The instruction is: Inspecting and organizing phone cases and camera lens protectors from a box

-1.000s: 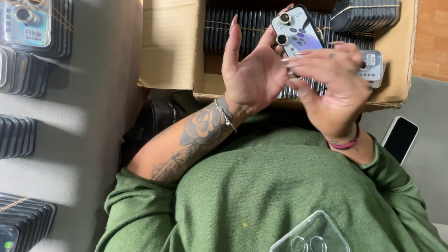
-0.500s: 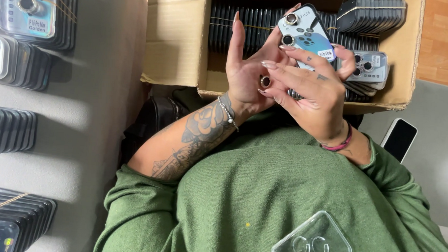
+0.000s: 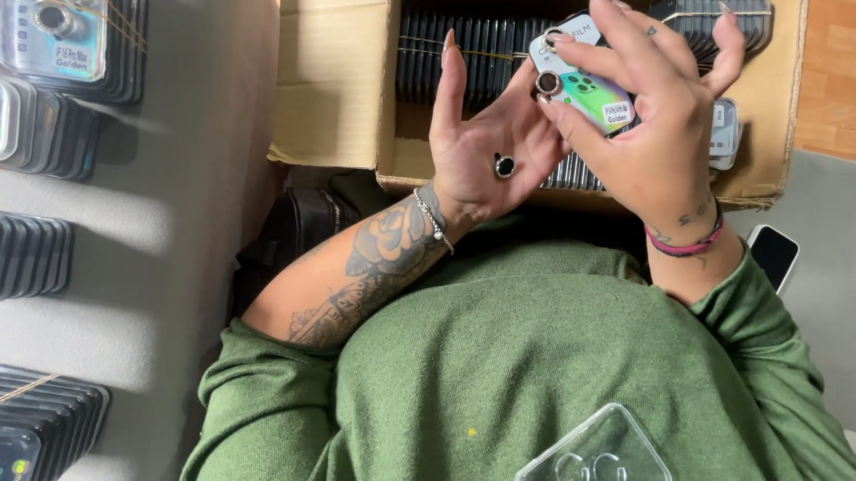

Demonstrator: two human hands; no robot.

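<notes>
My left hand (image 3: 479,147) is raised with its palm toward me and fingers spread. A small round black lens ring (image 3: 504,164) lies on that palm. My right hand (image 3: 655,135) grips a small card of camera lens protectors (image 3: 592,94) with a green-blue shimmer. Its thumb and forefinger pinch another dark ring (image 3: 548,83) at the card's left edge. The left fingertips reach behind the card. A clear phone case (image 3: 593,462) rests on my green sweater.
An open cardboard box (image 3: 334,76) in front of me holds rows of dark phone cases (image 3: 473,43). Banded stacks of cases (image 3: 65,29) line the grey surface at left. A black bag (image 3: 291,236) sits below the box. A phone (image 3: 774,254) lies at right.
My right hand has shifted right and up with the card. The left palm is now uncovered, with one black ring lying on it.
</notes>
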